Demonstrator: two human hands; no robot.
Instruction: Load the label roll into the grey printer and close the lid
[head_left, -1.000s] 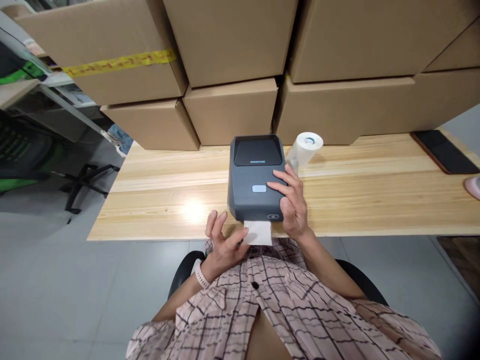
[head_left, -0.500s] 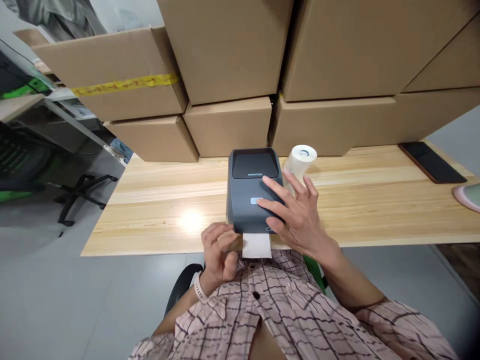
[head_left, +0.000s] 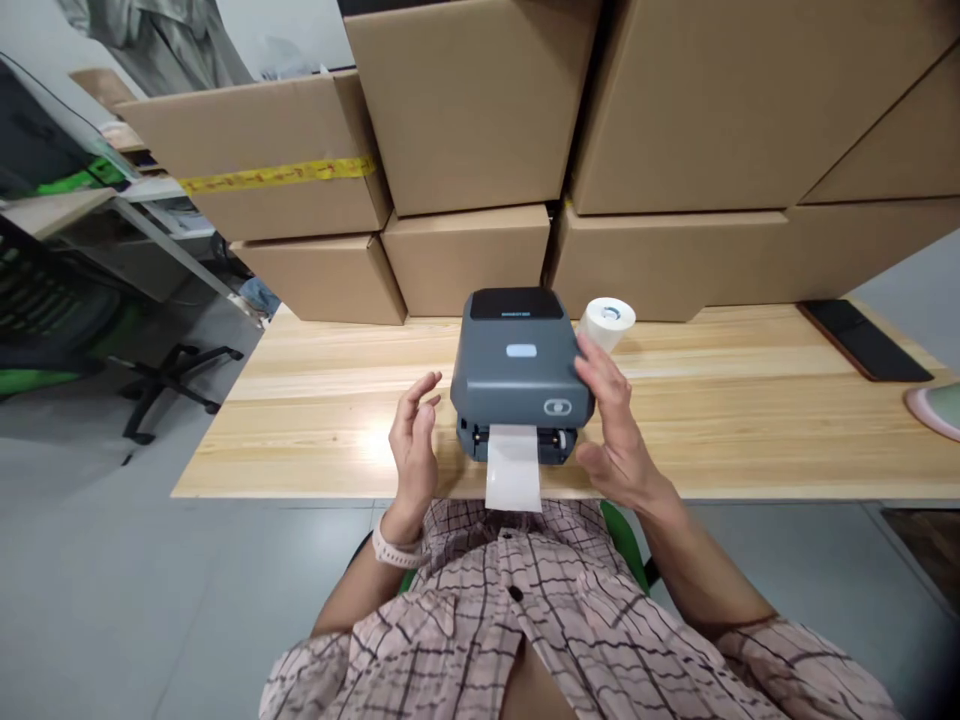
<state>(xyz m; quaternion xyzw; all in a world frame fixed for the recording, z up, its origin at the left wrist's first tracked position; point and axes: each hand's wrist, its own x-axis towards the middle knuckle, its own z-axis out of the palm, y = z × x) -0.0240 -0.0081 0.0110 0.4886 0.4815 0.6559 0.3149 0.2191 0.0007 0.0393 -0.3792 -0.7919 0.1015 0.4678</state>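
A dark grey label printer [head_left: 517, 365] stands near the front edge of the wooden table, its top cover raised at the front so that inner parts show. A white paper strip [head_left: 514, 470] hangs out of its front past the table edge. My left hand [head_left: 415, 445] is to the left of the printer, fingers apart, holding nothing. On the other side, my right hand [head_left: 619, 435] has its fingers against the printer's right side, spread from the thumb, not gripping it. Behind that hand is a white paper roll [head_left: 609, 318].
Stacked cardboard boxes [head_left: 472, 110] line the back of the wooden table [head_left: 300, 420]. A dark phone [head_left: 862, 340] lies at the right end, with a round pinkish object [head_left: 937, 408] beside it. An office chair [head_left: 165, 385] stands on the floor at left.
The printer's cover has risen at the front, and more of the paper strip shows. My right hand has moved off the cover's top to its side. My left hand has moved left and opened.
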